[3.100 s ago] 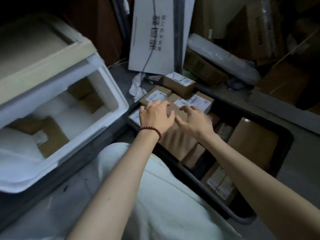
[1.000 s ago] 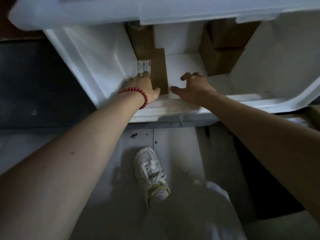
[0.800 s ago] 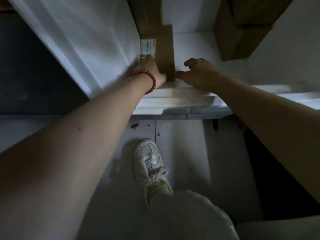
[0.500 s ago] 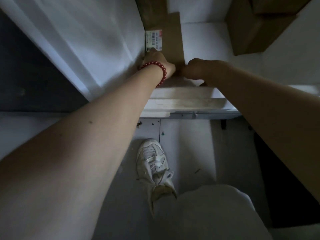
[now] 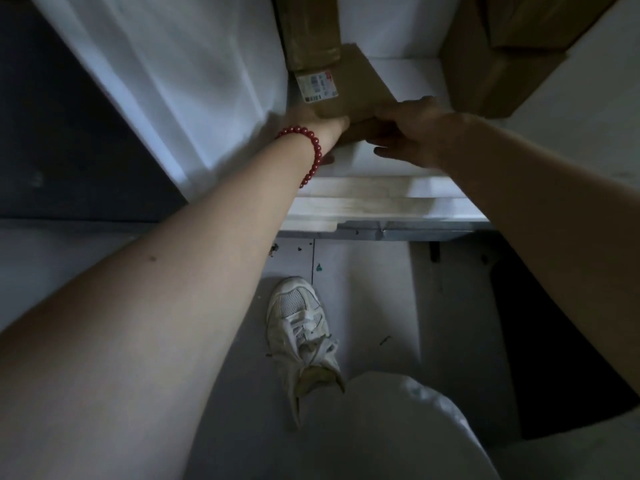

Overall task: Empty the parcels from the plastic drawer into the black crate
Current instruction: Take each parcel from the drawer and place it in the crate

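Parcel (image 5: 356, 86) between left grip (image 5: 310, 121) (and right (image 5: 410, 133))

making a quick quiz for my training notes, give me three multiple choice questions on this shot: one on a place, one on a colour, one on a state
1. Where is the labelled parcel?
A) in the white drawer
B) on the floor
C) in a black crate

2. What colour is the bead bracelet by the left hand?
A) blue
B) red
C) green

3. How is the labelled parcel held?
A) by no hand
B) by one hand alone
C) by both hands

Answers:
1 A, it lies by the drawer's left wall, behind the front rim.
2 B, the beads on the wrist are plainly red.
3 C, the left hand grips its near left corner and the right hand grips its near edge.
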Available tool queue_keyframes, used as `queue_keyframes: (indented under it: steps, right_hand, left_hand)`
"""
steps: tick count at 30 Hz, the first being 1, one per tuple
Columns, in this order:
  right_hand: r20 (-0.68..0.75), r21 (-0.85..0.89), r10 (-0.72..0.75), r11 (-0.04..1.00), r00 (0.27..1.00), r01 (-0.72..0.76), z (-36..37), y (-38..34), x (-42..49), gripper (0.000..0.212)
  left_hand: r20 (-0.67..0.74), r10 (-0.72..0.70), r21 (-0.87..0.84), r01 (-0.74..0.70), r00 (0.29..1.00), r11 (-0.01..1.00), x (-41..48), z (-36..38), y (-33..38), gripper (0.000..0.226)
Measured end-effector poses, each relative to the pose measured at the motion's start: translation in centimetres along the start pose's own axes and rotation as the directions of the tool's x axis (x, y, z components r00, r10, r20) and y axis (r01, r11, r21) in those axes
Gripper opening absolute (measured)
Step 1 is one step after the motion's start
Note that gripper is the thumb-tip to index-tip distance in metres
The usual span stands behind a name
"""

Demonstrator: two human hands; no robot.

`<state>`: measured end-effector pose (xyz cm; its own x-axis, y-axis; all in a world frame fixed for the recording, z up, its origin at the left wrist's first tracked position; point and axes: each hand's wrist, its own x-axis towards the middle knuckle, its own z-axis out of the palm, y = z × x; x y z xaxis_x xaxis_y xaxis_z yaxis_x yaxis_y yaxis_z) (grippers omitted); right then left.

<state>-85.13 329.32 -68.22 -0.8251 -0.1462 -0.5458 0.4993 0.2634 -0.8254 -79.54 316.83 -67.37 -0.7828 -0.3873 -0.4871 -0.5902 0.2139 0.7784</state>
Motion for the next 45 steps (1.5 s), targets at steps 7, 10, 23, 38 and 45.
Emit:
queue_keyframes:
  steps: [7, 10, 23, 38, 45]
  right_hand:
    - [0.018, 0.026, 0.001, 1.000, 1.000, -0.001, -4.2, -1.5, -6.1, 0.014]
    - [0.059, 0.036, -0.049, 0.998, 0.997, 0.047, -6.5, -1.5, -9.5, 0.009]
    - [-0.138, 0.272, -0.124, 0.949, 0.983, 0.158, -11.4, 1.5, -22.7, 0.021]
    - [0.002, 0.208, -0.280, 0.939, 0.960, 0.273, -8.6, 3.0, -25.8, 0.053]
    - [-0.043, -0.062, -0.474, 0.880, 0.880, 0.471, -7.6, 4.1, -24.6, 0.065]
  left_hand:
    - [0.139, -0.056, -0.272, 0.093, 0.989, 0.958, -3.3, 0.1, 1.3, 0.035]
    - [0.101, -0.005, -0.387, 0.044, 0.995, 0.921, -4.7, 0.4, 1.2, 0.026]
    - [-0.053, 0.105, -0.741, -0.110, 0.993, 0.663, -17.5, -0.3, 0.7, 0.046]
    - [-0.451, 0.044, -0.656, -0.365, 0.891, 0.661, -25.9, -0.5, -7.5, 0.060]
    - [-0.530, 0.273, -0.530, -0.565, 0.803, 0.632, -26.6, -2.6, -7.4, 0.066]
